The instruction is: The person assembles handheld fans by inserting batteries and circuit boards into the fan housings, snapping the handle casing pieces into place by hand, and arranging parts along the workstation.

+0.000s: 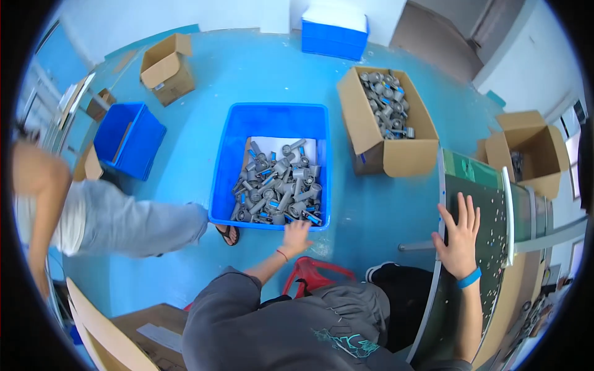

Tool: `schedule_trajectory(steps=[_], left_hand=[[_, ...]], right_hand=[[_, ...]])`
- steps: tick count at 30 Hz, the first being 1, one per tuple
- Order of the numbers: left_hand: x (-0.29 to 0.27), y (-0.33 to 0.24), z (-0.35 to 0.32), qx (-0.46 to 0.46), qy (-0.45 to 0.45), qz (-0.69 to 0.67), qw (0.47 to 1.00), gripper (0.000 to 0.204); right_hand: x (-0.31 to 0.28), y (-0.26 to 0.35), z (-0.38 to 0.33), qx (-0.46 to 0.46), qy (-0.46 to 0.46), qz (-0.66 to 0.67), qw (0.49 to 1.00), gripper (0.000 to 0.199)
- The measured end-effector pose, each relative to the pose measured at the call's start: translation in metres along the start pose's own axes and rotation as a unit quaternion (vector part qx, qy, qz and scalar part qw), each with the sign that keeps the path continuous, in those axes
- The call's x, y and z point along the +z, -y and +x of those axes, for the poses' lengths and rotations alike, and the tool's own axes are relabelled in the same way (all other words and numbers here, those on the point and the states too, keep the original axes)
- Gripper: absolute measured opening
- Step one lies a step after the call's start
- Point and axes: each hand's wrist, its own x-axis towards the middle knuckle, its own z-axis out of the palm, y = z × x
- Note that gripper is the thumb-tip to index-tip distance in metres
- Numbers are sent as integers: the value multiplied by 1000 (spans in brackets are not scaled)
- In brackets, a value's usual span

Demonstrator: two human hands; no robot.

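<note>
A deep blue bin (277, 111) stands on the floor in front of me, holding many loose grey plastic parts (288, 185), some with blue pieces, over a white sheet (305, 148). My left hand (297, 238) reaches to the near rim of this bin, fingers apart at the closest parts and with nothing visible in them. Whether it touches the rim or a part I cannot tell. My right hand (459, 244), a blue band on its wrist, lies with spread fingers on the dark green tabletop (473, 210) at my right and holds nothing.
An open cardboard box (408, 157) of similar grey parts sits beyond the bin to the right; another carton (538, 145) is farther right. A person (124, 213) is at the left, near a blue crate (139, 145). A red stool (303, 272) is by my legs.
</note>
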Motion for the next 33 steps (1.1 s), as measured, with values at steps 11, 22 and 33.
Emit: schedule_trajectory(steps=[11, 22, 33], left_hand=[[45, 72, 53, 42, 222, 209, 951, 20], [72, -45, 86, 15, 216, 136, 967, 20], [146, -166, 70, 60, 243, 66, 966, 20]], right_hand=[[19, 2, 3, 53, 37, 118, 991, 79], [18, 9, -4, 65, 30, 139, 988, 80], [6, 8, 9, 71, 32, 147, 986, 81]])
